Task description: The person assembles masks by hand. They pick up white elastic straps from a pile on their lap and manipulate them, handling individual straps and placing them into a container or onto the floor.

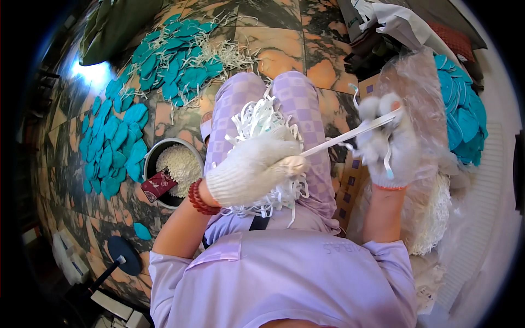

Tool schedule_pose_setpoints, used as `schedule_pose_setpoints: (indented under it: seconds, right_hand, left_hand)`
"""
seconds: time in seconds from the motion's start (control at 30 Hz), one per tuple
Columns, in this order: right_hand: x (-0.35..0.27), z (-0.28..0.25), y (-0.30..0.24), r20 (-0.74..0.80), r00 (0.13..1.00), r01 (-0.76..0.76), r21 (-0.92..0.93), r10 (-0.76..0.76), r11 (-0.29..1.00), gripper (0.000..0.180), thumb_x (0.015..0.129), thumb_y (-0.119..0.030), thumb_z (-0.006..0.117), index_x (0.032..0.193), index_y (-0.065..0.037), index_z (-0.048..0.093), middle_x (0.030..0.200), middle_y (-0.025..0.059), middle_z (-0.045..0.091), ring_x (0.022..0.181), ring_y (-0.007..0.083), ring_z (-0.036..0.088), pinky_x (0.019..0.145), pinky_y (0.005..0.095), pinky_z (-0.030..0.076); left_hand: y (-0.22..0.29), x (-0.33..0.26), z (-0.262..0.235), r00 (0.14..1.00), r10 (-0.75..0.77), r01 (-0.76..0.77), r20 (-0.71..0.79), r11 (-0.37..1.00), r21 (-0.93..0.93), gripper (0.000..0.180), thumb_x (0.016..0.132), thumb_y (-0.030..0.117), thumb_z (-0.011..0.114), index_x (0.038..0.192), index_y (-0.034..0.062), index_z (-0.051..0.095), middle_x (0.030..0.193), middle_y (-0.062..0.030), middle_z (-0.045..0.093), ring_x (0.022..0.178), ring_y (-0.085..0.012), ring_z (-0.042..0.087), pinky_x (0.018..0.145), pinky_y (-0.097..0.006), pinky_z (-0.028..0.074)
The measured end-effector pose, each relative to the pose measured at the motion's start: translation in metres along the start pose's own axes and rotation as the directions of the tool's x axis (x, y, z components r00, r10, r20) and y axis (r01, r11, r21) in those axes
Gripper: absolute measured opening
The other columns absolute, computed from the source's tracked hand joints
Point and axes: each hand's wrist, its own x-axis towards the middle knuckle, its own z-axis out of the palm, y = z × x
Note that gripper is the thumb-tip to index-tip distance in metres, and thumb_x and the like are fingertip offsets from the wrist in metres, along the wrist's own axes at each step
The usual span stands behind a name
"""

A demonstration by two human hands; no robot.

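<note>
A narrow white elastic-looking strip (350,134) is stretched taut between my two hands, above my lap. My left hand (249,169), in a white knit glove, pinches its lower left end between thumb and fingers. The other end, higher on the right, is held by my right hand (391,142), gloved too, with its fingers closed around it. A short loose strip piece with a teal tip (389,164) hangs at the right palm. Under and around my left hand lies a tangled heap of white strips (264,117) on my thighs.
Flat teal oval pieces (115,136) cover the floor at left; more teal pieces (175,60), mixed with strips, lie ahead. A metal pot (150,156) of small white bits holds a dark red patterned object (158,186). Right: a cardboard box (350,180), clear plastic, stacked teal pieces (462,109).
</note>
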Motion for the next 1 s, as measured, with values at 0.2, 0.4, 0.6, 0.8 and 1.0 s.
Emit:
schedule_pose_setpoints:
  seconds: [0.2,0.4,0.6,0.8,1.0]
  right_hand:
    - [-0.013,0.011,0.022,0.338,0.934,0.094,-0.545,0.116,0.833,0.017,0.094,-0.014,0.064,0.108,-0.004,0.061,0.089,0.0044,0.060,0.068,0.0144,0.058,0.062,0.0266,0.050]
    - [-0.013,-0.003,0.027,0.560,0.799,0.315,-0.701,0.220,0.639,0.015,0.085,-0.013,0.071,0.090,0.001,0.070,0.091,0.0031,0.057,0.077,0.0151,0.056,0.073,0.0262,0.045]
    - [-0.030,-0.004,0.042,0.381,0.891,-0.225,-0.098,0.246,0.969,0.017,0.095,-0.017,0.057,0.083,-0.006,0.059,0.076,0.0030,0.056,0.061,0.0120,0.050,0.056,0.0249,0.040]
    - [-0.012,-0.009,0.019,0.123,0.975,-0.221,0.436,0.185,0.872,0.033,0.106,-0.027,0.043,0.076,-0.014,0.040,0.060,-0.0017,0.032,0.045,0.0089,0.032,0.042,0.0248,0.029]
    - [0.045,-0.131,-0.008,-0.373,0.917,0.091,0.547,0.144,0.832,0.031,0.104,-0.029,0.045,0.078,-0.014,0.044,0.059,-0.0022,0.035,0.039,0.0084,0.026,0.035,0.0254,0.026]
  left_hand:
    - [0.014,-0.009,-0.004,0.947,-0.261,0.319,0.188,0.830,-0.457,0.021,0.099,0.022,0.056,0.097,0.0026,0.064,0.079,-0.0080,0.056,0.076,-0.0198,0.053,0.075,-0.032,0.046]
    - [0.019,-0.004,-0.005,0.944,-0.301,0.324,0.137,0.922,-0.211,0.023,0.101,0.021,0.055,0.105,0.0008,0.065,0.082,-0.0037,0.062,0.073,-0.0121,0.056,0.070,-0.030,0.048]
    - [0.007,-0.021,0.020,0.970,-0.216,0.244,0.115,0.887,-0.393,0.020,0.102,0.022,0.051,0.099,0.0052,0.062,0.080,-0.0128,0.061,0.071,-0.0293,0.059,0.068,-0.036,0.049]
    - [0.011,-0.035,0.024,0.925,-0.259,0.331,0.278,0.908,-0.258,0.021,0.102,0.022,0.050,0.098,0.0055,0.061,0.081,-0.0159,0.060,0.074,-0.0338,0.060,0.071,-0.041,0.048]
    - [-0.002,-0.075,0.038,0.882,-0.335,0.419,0.332,0.880,-0.225,0.023,0.102,0.022,0.049,0.096,0.0031,0.060,0.078,-0.0169,0.059,0.073,-0.0313,0.059,0.072,-0.039,0.048]
